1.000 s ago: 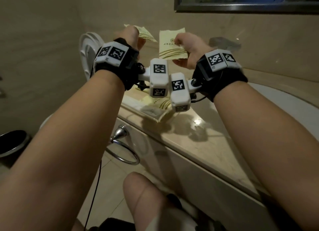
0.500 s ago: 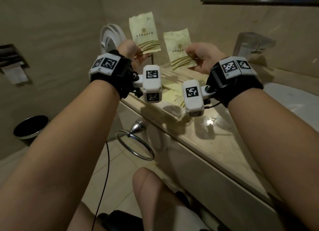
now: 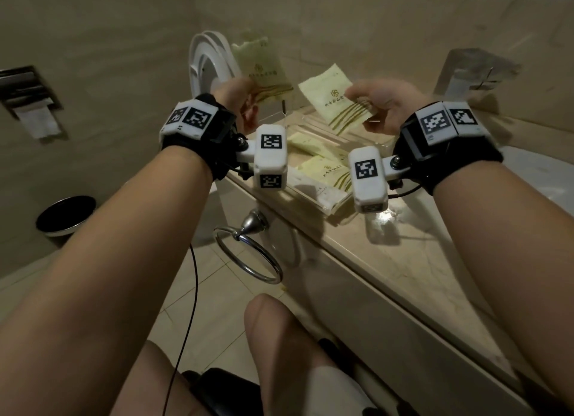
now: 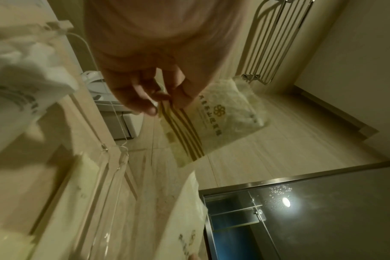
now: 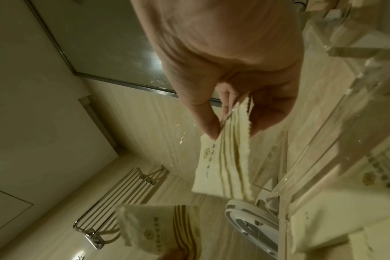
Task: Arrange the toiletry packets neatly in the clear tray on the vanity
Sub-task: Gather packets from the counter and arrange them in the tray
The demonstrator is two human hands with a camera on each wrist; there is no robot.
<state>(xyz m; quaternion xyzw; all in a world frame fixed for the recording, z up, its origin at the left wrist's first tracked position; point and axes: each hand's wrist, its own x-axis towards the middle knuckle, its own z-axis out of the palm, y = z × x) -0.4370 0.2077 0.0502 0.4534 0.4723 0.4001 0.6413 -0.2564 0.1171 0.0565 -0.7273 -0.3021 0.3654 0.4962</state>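
Mid-sorting, by the look of it: two packets lifted clear, neither yet laid down. Left hand (image 3: 239,100) raised above the far left end of the clear tray (image 3: 313,195), thumb and fingers (image 4: 145,103) pinching the striped lower edge of the left packet (image 3: 264,71), held upright. Right hand (image 3: 382,102) just above the tray's far side, fingers (image 5: 207,123) pinching the striped corner of the right packet (image 3: 334,100), tilted. Tray set at the left end of the bench (image 3: 403,260), near its front edge, with more pale packets (image 3: 323,164) lying flat inside, overlapping. Next move, judged: lowering each packet flat into a free stretch of the tray, edges squared with those already there. Packets thin, matte, cream-yellow, serrated at the ends, printed with a gold emblem and curved stripes; likely limp and light. Tray hard, glossy, transparent plastic; bench polished beige stone.
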